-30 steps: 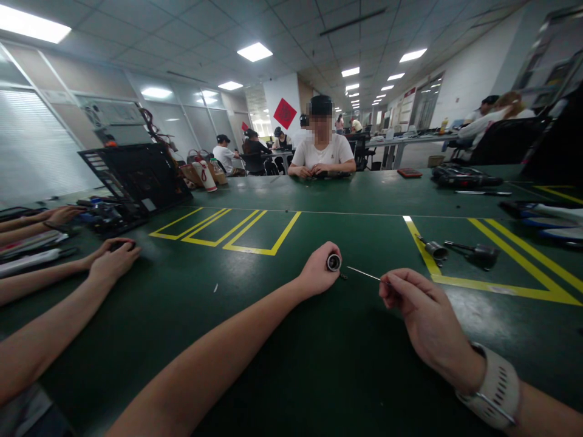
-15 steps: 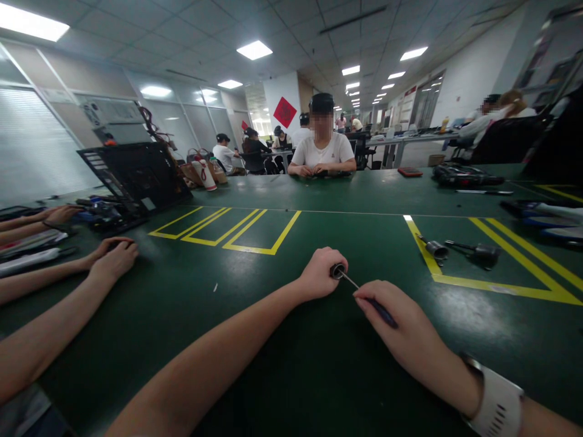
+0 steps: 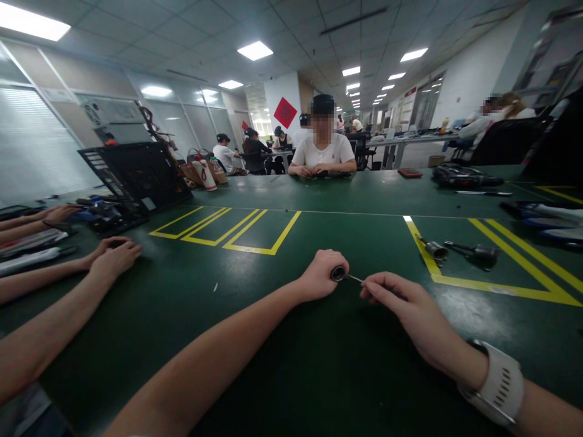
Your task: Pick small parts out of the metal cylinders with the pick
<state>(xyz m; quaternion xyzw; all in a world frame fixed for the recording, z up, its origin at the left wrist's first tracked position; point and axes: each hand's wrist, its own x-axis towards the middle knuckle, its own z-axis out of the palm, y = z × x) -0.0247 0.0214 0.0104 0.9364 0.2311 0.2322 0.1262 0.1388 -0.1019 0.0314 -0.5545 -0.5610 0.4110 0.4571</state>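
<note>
My left hand [image 3: 321,276] is closed round a small cup-shaped metal part [image 3: 337,274], its open round end facing right and toward me. From the right, my right hand [image 3: 412,306] pinches a screwdriver [image 3: 356,279]. Its thin shaft reaches to the rim of the metal part; whether the tip sits inside cannot be made out. The fingers hide most of the screwdriver's handle. Farther right, two metal cup-shaped parts with stems, one silvery [image 3: 436,250] and one darker [image 3: 483,254], lie within yellow tape lines.
The green table [image 3: 273,340] carries yellow tape outlines [image 3: 248,249]. Another person's hands [image 3: 113,258] rest at the left, near a black frame-like device [image 3: 136,182]. Opposite sits a person in a white shirt [image 3: 322,155]. Black tools [image 3: 467,176] lie at the far right.
My right hand has turned and shifted slightly right, so the screwdriver's shaft lies flatter and its handle is now mostly hidden. My left hand with the metal part has barely moved.
</note>
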